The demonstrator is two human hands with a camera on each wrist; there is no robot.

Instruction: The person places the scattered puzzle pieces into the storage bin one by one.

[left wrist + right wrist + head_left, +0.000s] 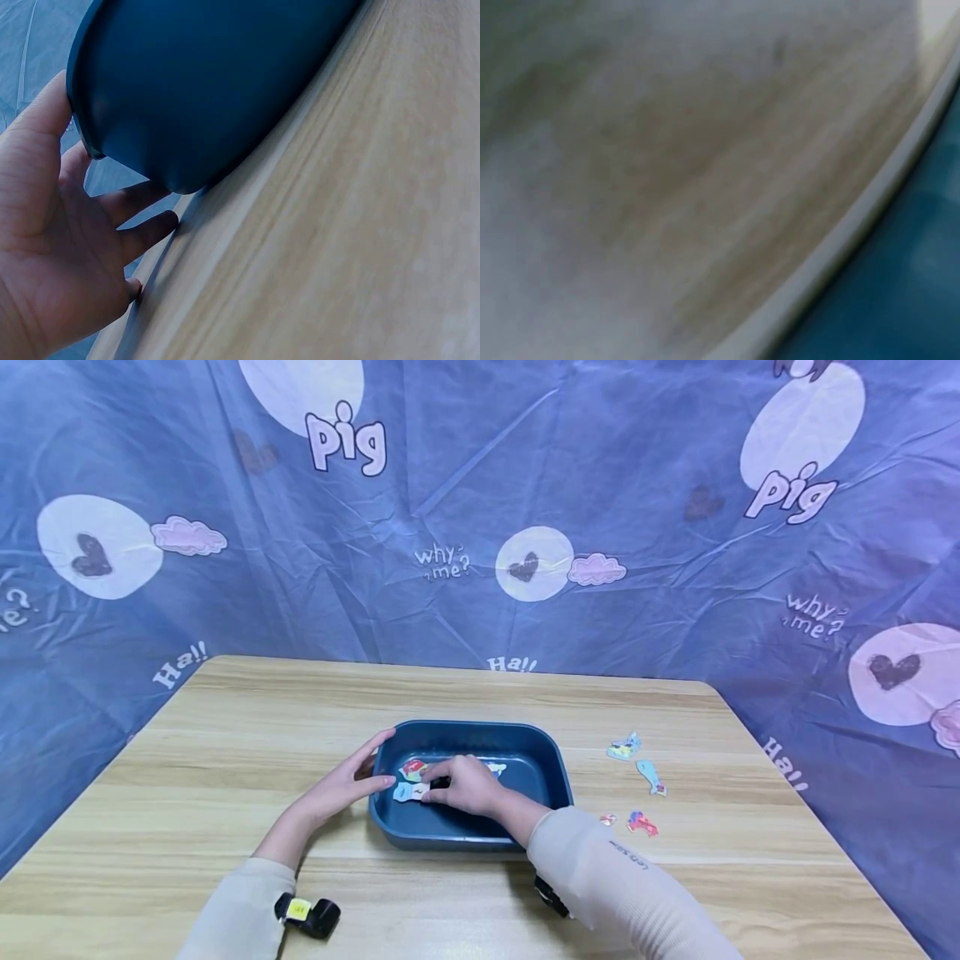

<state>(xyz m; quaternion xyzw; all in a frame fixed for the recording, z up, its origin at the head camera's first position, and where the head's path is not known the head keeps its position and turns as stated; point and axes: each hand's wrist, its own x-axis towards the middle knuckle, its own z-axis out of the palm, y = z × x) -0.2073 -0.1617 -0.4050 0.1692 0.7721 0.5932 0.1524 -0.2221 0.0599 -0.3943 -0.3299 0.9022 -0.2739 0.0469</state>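
Note:
A dark blue rectangular tub (468, 841) sits on the wooden table. My left hand (337, 789) holds its left end, thumb over the rim and the other fingers spread along the outside; the left wrist view shows this hand (67, 240) against the tub's wall (202, 75). Inside the tub, my right hand (468, 785) pinches a light blue and white cut-out piece (405, 792) between thumb and fingers. Just behind it lies a red and yellow cut-out piece (412, 769). Another pale piece (497, 769) shows partly behind the right hand.
Right of the tub lie a blue and yellow piece (623, 747), a light blue whale-like piece (651, 777), a red and blue piece (642, 824) and a small reddish piece (607, 819). A blue printed cloth (480, 635) hangs behind the table (300, 702).

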